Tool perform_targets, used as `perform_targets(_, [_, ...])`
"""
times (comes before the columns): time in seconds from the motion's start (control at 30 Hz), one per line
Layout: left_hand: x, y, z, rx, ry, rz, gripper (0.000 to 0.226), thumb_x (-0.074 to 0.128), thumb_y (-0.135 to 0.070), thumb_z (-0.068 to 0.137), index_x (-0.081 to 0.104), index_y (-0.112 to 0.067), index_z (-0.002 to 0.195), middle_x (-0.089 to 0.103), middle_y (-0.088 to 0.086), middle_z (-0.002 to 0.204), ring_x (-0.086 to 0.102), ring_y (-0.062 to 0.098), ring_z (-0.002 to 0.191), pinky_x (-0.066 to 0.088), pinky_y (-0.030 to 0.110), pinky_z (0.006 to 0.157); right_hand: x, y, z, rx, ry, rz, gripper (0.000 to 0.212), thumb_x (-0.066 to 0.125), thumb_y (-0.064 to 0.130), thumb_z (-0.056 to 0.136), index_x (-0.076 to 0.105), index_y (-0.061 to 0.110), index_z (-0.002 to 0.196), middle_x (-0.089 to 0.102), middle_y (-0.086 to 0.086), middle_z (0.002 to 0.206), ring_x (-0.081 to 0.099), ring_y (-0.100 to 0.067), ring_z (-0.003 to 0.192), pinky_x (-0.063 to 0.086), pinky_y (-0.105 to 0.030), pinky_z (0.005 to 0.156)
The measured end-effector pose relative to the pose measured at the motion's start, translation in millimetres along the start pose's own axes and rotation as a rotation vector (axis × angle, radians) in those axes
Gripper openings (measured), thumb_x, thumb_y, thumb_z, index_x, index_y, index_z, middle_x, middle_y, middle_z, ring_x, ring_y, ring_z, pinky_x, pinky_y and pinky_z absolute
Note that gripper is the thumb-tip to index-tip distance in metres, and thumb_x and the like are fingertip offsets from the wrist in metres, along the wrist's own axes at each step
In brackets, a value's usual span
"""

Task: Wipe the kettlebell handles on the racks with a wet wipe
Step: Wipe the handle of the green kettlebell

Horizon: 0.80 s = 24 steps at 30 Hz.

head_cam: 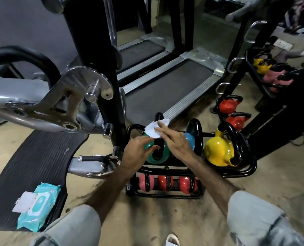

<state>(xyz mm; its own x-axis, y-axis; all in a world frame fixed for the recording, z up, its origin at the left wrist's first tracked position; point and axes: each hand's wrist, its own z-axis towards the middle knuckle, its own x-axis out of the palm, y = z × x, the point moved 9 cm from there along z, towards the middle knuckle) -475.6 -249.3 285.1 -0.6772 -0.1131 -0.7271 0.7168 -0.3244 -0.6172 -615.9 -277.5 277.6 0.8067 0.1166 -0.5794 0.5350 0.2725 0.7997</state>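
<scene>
Gym floor, treadmills far, low black rack (243, 172) near centre. Left hand (138, 151) and right hand (176, 139) are close together, both pinching the wet wipe (153, 129) just above the green kettlebell (158, 153) handle. Risk: the wipe bunches or slips off the handle, leaving parts unwiped. Blue kettlebell (190, 139) and yellow kettlebell (217, 151) stand right; wipes pack (38, 208) lies near left.

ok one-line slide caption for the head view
Both hands, left hand and right hand, spread a wet wipe over the green kettlebell handle.
</scene>
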Motion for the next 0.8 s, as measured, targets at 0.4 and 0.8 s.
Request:
perform_targets(0.4, [7, -27, 6, 0.164, 0.122, 0.140, 0.037, 0.077, -0.020, 0.076, 0.070, -0.012, 0.111, 0.064, 0.004, 0.124, 0.064, 0.017, 0.107, 0.036, 0.012, 0.092, -4, 7, 39, -0.362, 0.296, -0.334, 0.050, 0.057, -0.007, 0.087, 0.063, 0.024, 0.126, 0.059, 0.006, 0.136, 0.042, -0.008, 0.137, 0.041, -0.022, 0.107])
perform_targets(0.8, [11, -42, 31, 0.132, 0.352, 0.123, 0.023, 0.070, -0.002, 0.076, 0.069, 0.005, 0.098, 0.063, 0.014, 0.122, 0.062, 0.025, 0.111, 0.026, 0.007, 0.098, -1, -8, 67, -0.259, 0.335, -0.184, 0.055, 0.055, -0.014, 0.079, 0.068, 0.028, 0.112, 0.063, 0.010, 0.125, 0.060, -0.010, 0.116, 0.048, -0.024, 0.097])
